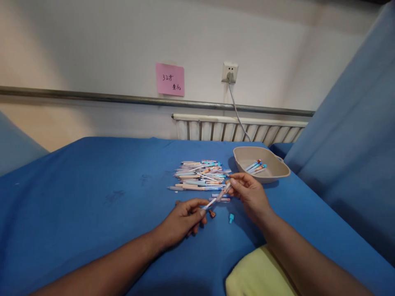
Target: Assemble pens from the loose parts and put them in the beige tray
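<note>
My left hand (189, 216) pinches a thin white pen refill (210, 204) by its near end. In my right hand (248, 191) is a clear, pinkish pen barrel (222, 194), gripped between thumb and fingers. The refill's far end meets the barrel's near end; I cannot tell how deep it sits inside. Beyond my hands lies a pile of pens and pen parts (199, 174), in pastel colours. Two more barrels (221, 200) lie just under the held one. A brown cap-like piece (212, 213) is by my left fingertips, and a turquoise one (231, 218) lies to its right.
A beige basket (279, 169) at the right holds several pens (255, 166). Everything rests on a blue cloth-covered table (92, 197). Something yellow (259, 273) is under my right forearm. Behind are a radiator (222, 128) and a plugged-in cord (235, 107); a blue curtain (348, 123) hangs right.
</note>
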`<action>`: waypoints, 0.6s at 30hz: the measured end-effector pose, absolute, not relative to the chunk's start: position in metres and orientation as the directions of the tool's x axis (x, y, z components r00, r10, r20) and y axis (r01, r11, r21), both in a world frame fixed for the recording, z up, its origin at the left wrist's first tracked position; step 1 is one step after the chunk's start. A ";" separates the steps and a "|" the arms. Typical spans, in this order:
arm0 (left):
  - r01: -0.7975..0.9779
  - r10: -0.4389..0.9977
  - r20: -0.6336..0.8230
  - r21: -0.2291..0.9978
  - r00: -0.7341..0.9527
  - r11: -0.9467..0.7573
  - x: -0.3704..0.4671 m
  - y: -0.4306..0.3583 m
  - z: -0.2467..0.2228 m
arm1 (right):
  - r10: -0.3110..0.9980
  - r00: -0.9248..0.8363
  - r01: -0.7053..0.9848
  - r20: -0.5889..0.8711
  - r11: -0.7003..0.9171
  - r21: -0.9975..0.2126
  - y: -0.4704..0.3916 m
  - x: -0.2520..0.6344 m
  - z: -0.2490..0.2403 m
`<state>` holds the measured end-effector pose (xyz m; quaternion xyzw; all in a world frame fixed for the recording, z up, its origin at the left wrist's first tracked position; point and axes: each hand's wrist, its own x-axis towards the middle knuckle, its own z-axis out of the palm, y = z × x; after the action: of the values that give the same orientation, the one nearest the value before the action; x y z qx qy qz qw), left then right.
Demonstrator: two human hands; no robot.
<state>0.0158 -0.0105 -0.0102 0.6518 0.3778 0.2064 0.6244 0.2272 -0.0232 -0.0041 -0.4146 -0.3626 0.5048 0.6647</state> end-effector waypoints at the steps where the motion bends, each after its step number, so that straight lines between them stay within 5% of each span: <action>1: 0.235 0.751 -0.206 0.970 0.627 0.070 0.016 -0.011 -0.009 | 0.972 0.226 -0.371 0.066 0.148 -0.917 -0.023 0.227 -0.004; 18: 0.256 0.749 -0.202 0.966 0.632 0.044 0.016 -0.014 -0.006 | 0.962 0.237 -0.313 0.136 0.208 -0.927 -0.024 0.226 -0.006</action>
<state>0.0162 -0.0138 -0.0061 0.6617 0.3797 0.2001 0.6148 0.2263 -0.0239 -0.0056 -0.4120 -0.3938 0.4757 0.6699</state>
